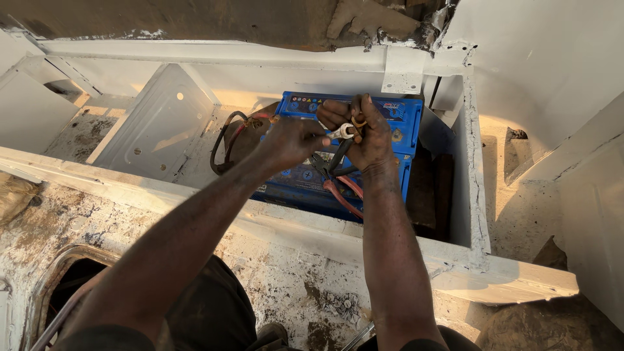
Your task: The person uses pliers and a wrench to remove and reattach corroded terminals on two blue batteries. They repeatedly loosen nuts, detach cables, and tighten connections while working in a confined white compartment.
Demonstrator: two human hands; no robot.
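A blue car battery point(400, 130) sits in a white-painted metal compartment. Both hands are above it. My right hand point(364, 133) grips a bundle of cables whose end carries a brass-coloured ring terminal point(359, 122). My left hand point(294, 140) pinches a small white-wrapped connector point(339, 132) against that terminal. Red and black cables point(343, 185) hang down from my right hand across the battery top. Pliers or a similar tool seem to hang under the hands, partly hidden.
A loop of red and black cable point(224, 140) lies left of the battery. A slanted white panel point(156, 123) stands further left. The compartment's front rail point(312, 234) and a cracked right wall point(471, 162) surround the battery. A rusty opening point(71, 279) is at lower left.
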